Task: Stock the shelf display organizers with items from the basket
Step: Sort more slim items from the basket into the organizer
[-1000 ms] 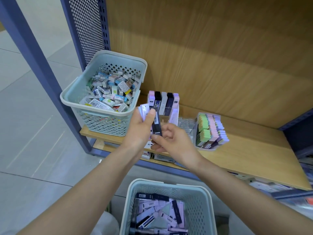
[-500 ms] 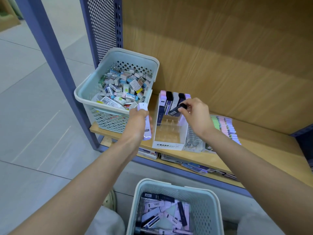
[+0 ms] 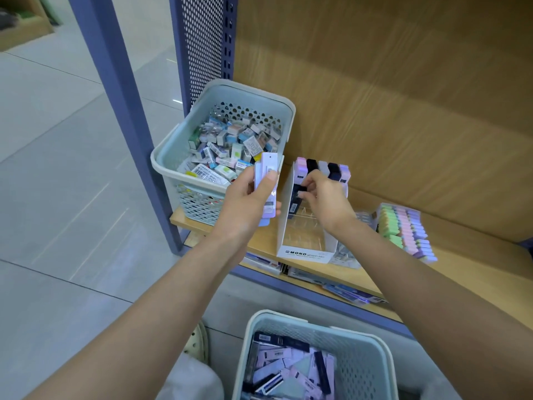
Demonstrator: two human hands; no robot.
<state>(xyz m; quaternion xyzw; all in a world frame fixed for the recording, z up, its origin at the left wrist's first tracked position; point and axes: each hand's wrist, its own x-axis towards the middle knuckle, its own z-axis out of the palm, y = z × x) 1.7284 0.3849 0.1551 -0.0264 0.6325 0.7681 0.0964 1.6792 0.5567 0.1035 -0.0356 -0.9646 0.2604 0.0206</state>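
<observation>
Right hand: your right hand (image 3: 327, 197) pinches a dark pack (image 3: 296, 199) by its top end, tilted, so that the lower end can find a slot first.
Organizer: the white display organizer (image 3: 305, 253) stands on the shelf (image 3: 476, 272) with its low front wall toward you, which leaves room to reach in from above.
Back row: five packs (image 3: 323, 168) stand upright along the rear, lilac and dark in turn. The dark pack goes in just in front of them on the left side. Filling from the rear forward, I judge, stops standing packs from blocking your reach.
Left hand: your left hand (image 3: 251, 203), apart from the right, grips a few lilac packs (image 3: 266, 183) upright just beside the organizer, likely as a ready supply.
Lower basket: the lower basket (image 3: 291, 317) sits beneath your arms with more lilac and dark packs lying loose in it.
Shelf basket: the shelf basket (image 3: 161, 168) holds small boxed items, a different stock.
Progress: early, since most slots show bare.
</observation>
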